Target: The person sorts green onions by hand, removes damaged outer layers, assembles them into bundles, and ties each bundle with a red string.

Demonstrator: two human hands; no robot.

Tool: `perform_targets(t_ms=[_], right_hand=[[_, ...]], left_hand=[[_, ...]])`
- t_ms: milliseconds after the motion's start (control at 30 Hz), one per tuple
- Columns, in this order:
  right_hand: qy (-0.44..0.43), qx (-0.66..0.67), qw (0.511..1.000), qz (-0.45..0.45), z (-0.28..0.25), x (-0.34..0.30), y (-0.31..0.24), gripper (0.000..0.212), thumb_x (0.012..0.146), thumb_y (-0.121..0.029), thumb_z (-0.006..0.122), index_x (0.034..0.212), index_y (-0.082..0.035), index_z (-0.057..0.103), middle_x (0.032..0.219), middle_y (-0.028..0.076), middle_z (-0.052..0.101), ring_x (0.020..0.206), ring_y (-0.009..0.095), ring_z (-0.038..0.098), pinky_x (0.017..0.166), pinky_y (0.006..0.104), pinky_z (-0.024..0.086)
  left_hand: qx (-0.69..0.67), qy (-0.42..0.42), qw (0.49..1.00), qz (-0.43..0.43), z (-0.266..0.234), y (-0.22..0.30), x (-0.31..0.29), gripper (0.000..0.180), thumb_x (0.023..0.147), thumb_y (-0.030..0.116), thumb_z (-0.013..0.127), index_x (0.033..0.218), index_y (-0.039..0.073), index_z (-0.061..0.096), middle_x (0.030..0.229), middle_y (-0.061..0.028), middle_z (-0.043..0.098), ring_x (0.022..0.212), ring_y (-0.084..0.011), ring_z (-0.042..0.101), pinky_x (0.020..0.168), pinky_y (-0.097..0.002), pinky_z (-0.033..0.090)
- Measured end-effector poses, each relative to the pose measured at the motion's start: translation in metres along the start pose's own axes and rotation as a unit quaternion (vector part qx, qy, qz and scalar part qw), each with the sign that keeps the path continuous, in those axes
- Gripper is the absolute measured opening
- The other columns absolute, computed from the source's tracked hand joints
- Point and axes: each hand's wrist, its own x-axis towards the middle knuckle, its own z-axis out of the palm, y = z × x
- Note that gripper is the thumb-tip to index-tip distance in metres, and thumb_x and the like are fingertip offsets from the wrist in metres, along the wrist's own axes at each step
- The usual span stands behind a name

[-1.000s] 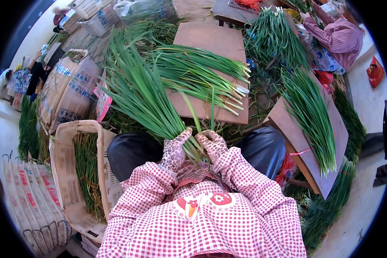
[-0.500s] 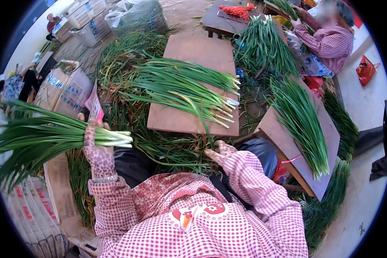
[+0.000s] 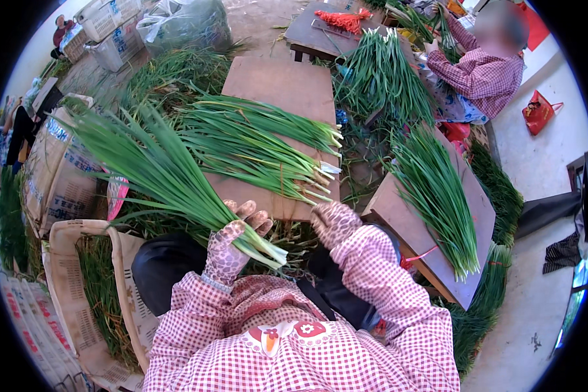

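My left hand (image 3: 232, 245), in a spotted glove, is closed around a thick bunch of garlic chives (image 3: 170, 163). Their pale ends point toward my lap and the green leaves fan out to the upper left. Two loose piles of garlic chives (image 3: 255, 144) lie on the brown board (image 3: 277, 78) in front of me, pale ends to the right. At the board's near edge my gloved right hand (image 3: 335, 222) has its fingers curled against the pale stalk ends. Whatever is between those fingertips is hidden.
On my right, a tied bunch of chives (image 3: 438, 202) lies on a second board (image 3: 473, 242). Beyond it, a person (image 3: 477, 72) handles chives beside a table with red ties (image 3: 342, 21). Loose leaves (image 3: 163, 81) heap behind my board; a lined basket (image 3: 81, 228) stands at left.
My left hand has brought its chive bunch from the far left toward the middle, in front of my lap. My right hand has risen slightly to the board edge, its fingers now curled.
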Motion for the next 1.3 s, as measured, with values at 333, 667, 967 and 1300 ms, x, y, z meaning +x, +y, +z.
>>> perform_targets(t_ms=[333,667,967,1300], right_hand=[[0.023,-0.056,0.998,-0.007,0.011,0.056,-0.012,0.044,0.089,-0.038,0.045,0.115,-0.004,0.052,0.102,0.019,0.06,0.101,0.033,0.055,0.087,0.0397,0.043],[0.011,-0.016,0.999,0.038,-0.054,0.048,0.024,0.04,0.09,-0.036,0.045,0.113,-0.004,0.054,0.102,0.019,0.06,0.1,0.033,0.055,0.087,0.0403,0.043],[-0.013,-0.087,0.995,0.042,-0.09,0.078,0.035,0.038,0.09,-0.034,0.044,0.111,-0.005,0.055,0.101,0.019,0.059,0.099,0.033,0.055,0.087,0.0408,0.043],[-0.016,0.381,0.905,0.189,-0.092,0.051,0.065,0.031,0.092,-0.037,0.045,0.094,-0.007,0.056,0.071,0.005,0.059,0.061,0.015,0.056,0.05,0.0287,0.044]], left_hand=[[0.001,0.022,0.998,-0.06,-0.014,-0.015,0.045,0.033,0.082,0.003,0.055,0.112,0.012,0.048,0.116,-0.0129,0.055,0.102,-0.027,0.057,0.089,-0.044,0.046],[0.108,0.141,0.98,-0.088,-0.043,-0.034,0.112,0.03,0.084,0.002,0.053,0.112,0.006,0.047,0.123,-0.0137,0.051,0.115,-0.0309,0.048,0.094,-0.041,0.043],[0.115,0.174,0.974,-0.087,-0.036,-0.048,0.113,0.031,0.08,-0.005,0.053,0.109,0.005,0.047,0.123,-0.0124,0.051,0.113,-0.027,0.05,0.092,-0.0402,0.043],[0.056,0.079,0.995,0.017,-0.009,-0.012,0.081,0.037,0.076,-0.004,0.062,0.109,0.006,0.049,0.1,-0.0107,0.061,0.09,-0.0227,0.06,0.082,-0.0393,0.05]])
